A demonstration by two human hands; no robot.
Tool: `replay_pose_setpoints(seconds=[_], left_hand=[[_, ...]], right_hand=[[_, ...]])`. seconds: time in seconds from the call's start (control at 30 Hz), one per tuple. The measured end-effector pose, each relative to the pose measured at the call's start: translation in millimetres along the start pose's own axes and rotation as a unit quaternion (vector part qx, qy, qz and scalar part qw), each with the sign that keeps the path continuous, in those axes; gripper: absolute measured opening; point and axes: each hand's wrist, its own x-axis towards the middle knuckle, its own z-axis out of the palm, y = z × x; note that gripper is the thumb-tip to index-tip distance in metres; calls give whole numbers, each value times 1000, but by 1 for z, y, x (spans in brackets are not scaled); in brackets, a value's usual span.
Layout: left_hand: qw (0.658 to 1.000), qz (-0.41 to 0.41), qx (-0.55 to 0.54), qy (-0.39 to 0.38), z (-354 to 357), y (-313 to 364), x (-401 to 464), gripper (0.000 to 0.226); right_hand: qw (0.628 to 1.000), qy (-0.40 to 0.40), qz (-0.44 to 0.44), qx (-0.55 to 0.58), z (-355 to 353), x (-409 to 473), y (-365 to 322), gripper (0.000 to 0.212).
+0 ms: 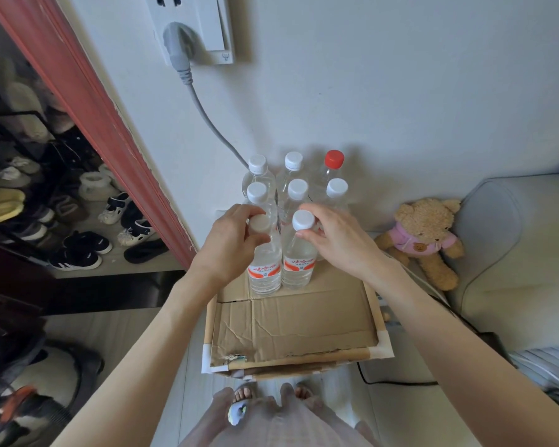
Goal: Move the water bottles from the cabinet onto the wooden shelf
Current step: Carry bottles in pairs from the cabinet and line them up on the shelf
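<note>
- White wall (384, 91) fills the back, with a socket (191, 27) up top and a grey plug cable (207, 117) trailing down behind the bottles.
- Grey sofa (523, 253) on the right, a teddy bear (423, 237) in a pink top sitting against it.
- Shoe rack (46, 204) on the left, past the red door frame (88, 108), and it's crowded with shoes.
- Cardboard-lined tray (288, 324) dead centre, taped at the corners, its near half bare.
- Eight water bottles stand upright at the tray's far end by the wall; one at the back wears a red cap (334, 158).
- Left hand (236, 240) grips the front-left bottle (265, 269), fingers curled round its cap.
- Right hand (336, 240) pinches the neck of the front-right bottle (299, 262) just under its white cap.
- Both front bottles stand side by side, touching.
</note>
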Motion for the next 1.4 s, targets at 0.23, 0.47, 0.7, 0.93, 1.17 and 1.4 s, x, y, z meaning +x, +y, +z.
replay_pose_setpoints(seconds=[0.23, 0.47, 0.7, 0.93, 1.17, 1.4], left_hand=[[998, -6, -58, 37, 3, -10, -7, 43], [982, -46, -117, 141, 28, -32, -37, 40], [971, -95, -157, 155, 58, -45, -49, 59], [961, -217, -151, 78, 87, -63, -54, 53], [957, -234, -152, 84, 88, -65, -44, 40], [952, -239, -173, 81, 91, -70, -44, 38]], right_hand=[[990, 72, 46, 111, 12, -5, 9, 39], [943, 116, 115, 289, 45, -41, 26, 47], [934, 40, 230, 270, 89, -48, 44, 52], [917, 5, 272, 292, 112, -47, 57, 58], [903, 18, 301, 306, 120, -46, 59, 58], [896, 20, 303, 324, 121, -45, 58, 46]])
